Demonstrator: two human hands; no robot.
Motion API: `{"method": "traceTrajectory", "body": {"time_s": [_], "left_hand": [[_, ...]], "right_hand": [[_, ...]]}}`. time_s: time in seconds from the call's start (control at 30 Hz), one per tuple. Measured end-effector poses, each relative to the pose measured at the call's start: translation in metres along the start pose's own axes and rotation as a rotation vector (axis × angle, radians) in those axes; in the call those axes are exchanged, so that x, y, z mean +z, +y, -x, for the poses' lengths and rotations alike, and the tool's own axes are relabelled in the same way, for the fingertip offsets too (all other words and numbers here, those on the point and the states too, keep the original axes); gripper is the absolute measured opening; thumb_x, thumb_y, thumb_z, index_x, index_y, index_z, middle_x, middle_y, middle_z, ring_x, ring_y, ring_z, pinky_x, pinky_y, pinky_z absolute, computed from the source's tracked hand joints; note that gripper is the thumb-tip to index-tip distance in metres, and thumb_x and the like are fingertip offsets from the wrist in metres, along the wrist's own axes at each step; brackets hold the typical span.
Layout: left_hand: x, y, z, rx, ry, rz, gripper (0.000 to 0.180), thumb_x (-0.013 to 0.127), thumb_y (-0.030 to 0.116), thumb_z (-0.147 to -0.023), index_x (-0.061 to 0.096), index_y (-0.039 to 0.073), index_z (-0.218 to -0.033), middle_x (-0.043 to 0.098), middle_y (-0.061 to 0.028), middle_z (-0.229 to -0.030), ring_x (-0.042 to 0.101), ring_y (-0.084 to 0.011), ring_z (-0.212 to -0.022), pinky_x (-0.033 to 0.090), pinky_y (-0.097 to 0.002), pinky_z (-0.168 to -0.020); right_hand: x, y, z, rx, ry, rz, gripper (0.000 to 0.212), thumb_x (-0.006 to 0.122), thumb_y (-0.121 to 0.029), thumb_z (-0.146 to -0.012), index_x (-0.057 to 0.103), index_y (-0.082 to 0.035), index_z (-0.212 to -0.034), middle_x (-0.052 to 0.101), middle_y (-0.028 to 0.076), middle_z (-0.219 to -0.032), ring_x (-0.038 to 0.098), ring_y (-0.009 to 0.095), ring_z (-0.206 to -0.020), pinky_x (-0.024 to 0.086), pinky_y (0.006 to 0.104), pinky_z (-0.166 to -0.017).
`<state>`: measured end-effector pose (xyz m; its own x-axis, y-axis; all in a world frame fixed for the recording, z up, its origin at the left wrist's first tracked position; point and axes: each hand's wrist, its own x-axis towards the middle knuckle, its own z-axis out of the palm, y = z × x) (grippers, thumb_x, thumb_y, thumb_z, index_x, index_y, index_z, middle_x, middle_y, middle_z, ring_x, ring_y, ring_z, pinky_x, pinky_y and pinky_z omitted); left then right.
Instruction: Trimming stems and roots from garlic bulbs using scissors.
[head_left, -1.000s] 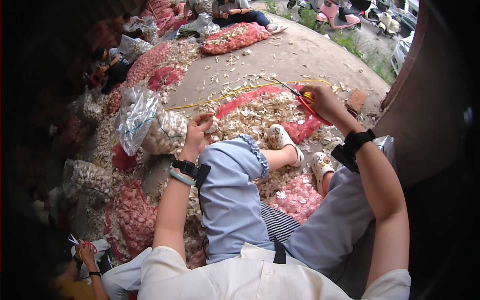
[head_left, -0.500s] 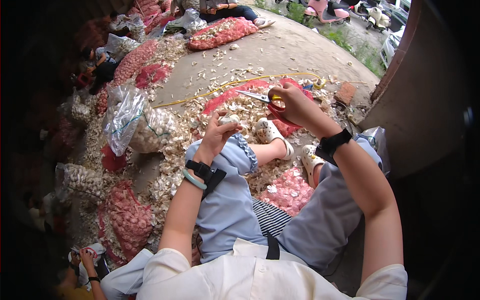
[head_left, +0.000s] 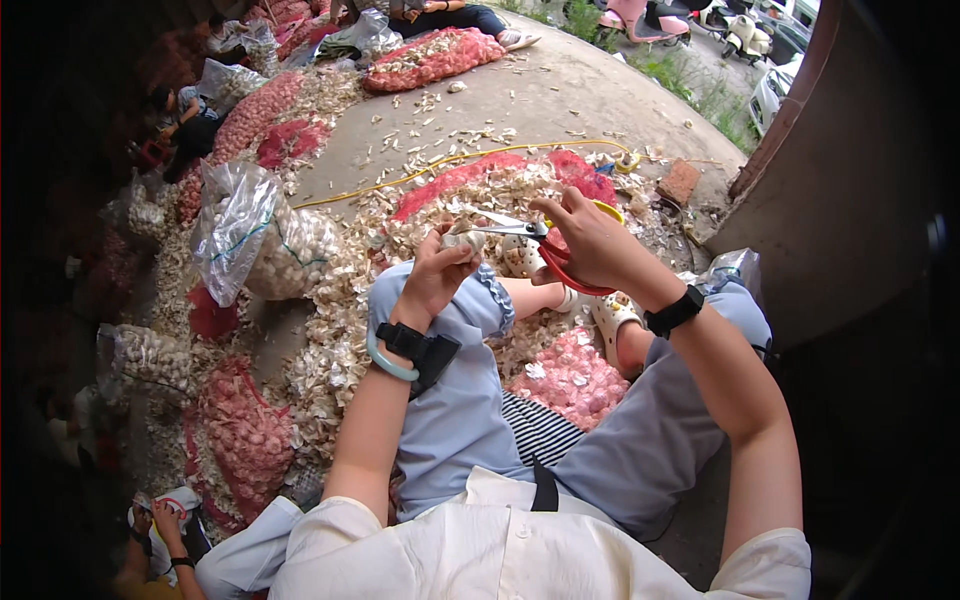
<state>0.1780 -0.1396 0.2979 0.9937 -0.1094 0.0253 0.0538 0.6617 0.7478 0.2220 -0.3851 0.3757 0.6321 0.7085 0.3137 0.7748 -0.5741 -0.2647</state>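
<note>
1. The right hand (head_left: 592, 243), just right of frame centre, is closed through the red handles of the scissors (head_left: 530, 238); the blades point left, slightly parted.
2. The left hand (head_left: 438, 272), centre frame, has its fingers curled around a garlic bulb (head_left: 462, 239), which sits at its fingertips and meets the blade tips.
3. Both hands hover above the person's raised knees in light blue trousers (head_left: 460, 400).
4. The left wrist carries a black strap and a pale green bangle (head_left: 385, 362); the right wrist carries a black watch (head_left: 673, 312).
5. A pink net bag (head_left: 572, 378) of garlic lies between the legs, below the hands.
6. Peels and garlic cover the ground (head_left: 340, 330) left of the knees.
7. A clear plastic bag (head_left: 240, 230) stands at left.
8. A yellow hose (head_left: 450, 160) curves across the concrete above the hands.
9. Another person's hands (head_left: 160, 525) show in the lower left corner.
</note>
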Motion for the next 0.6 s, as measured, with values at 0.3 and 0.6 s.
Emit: {"method": "traceTrajectory", "body": {"time_s": [0.3, 0.6], "left_hand": [[0.017, -0.008, -0.002, 0.053, -0.057, -0.085, 0.050, 0.067, 0.005, -0.077, 0.040, 0.001, -0.119, 0.058, -0.0077, -0.094, 0.058, -0.0121, -0.075, 0.049, -0.0209, -0.063], [0.019, -0.012, -0.006, 0.104, 0.040, -0.061, 0.046, 0.066, -0.001, -0.077, 0.041, 0.002, -0.115, 0.060, -0.0057, -0.093, 0.061, -0.0111, -0.077, 0.052, -0.0208, -0.064]], "right_hand": [[0.003, -0.001, 0.005, -0.011, 0.019, -0.005, 0.058, 0.068, -0.019, -0.071, 0.043, -0.009, -0.122, 0.047, 0.018, -0.100, 0.052, 0.035, -0.095, 0.046, 0.0410, -0.074], [0.000, -0.013, 0.001, 0.069, 0.001, -0.032, 0.070, 0.076, -0.036, -0.064, 0.043, -0.005, -0.117, 0.048, 0.018, -0.106, 0.054, 0.037, -0.095, 0.047, 0.0427, -0.076]]}}
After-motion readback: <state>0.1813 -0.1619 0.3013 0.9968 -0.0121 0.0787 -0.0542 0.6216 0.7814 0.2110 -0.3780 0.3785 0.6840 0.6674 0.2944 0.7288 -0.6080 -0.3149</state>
